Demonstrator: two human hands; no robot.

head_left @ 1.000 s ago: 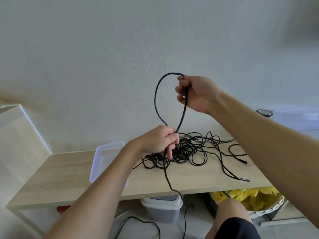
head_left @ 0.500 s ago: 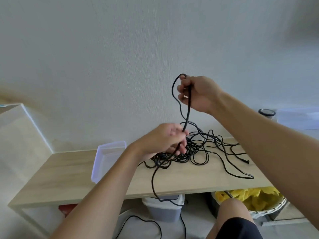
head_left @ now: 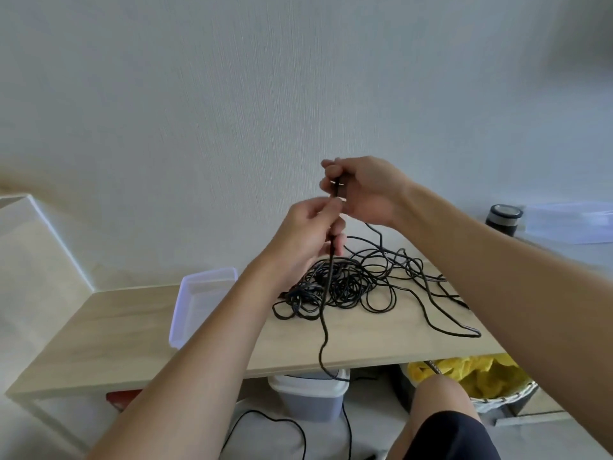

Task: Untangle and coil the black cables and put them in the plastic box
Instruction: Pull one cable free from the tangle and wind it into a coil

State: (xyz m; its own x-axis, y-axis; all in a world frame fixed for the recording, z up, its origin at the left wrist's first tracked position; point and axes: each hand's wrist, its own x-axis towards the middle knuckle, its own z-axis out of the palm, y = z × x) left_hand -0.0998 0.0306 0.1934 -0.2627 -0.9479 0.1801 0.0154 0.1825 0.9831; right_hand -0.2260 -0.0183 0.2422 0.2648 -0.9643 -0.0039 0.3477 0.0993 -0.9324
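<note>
Presently, one thin black cable (head_left: 326,336) is being clamped by left hand (head_left: 308,234) and right hand (head_left: 365,190), evidently for coiling.

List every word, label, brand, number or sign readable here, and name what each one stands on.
No text can be read in this view.
plastic box: no label shows.
black cables: no legible print.
dark jar: too blurred to tell.
white-lidded bin: no label shows.
</note>
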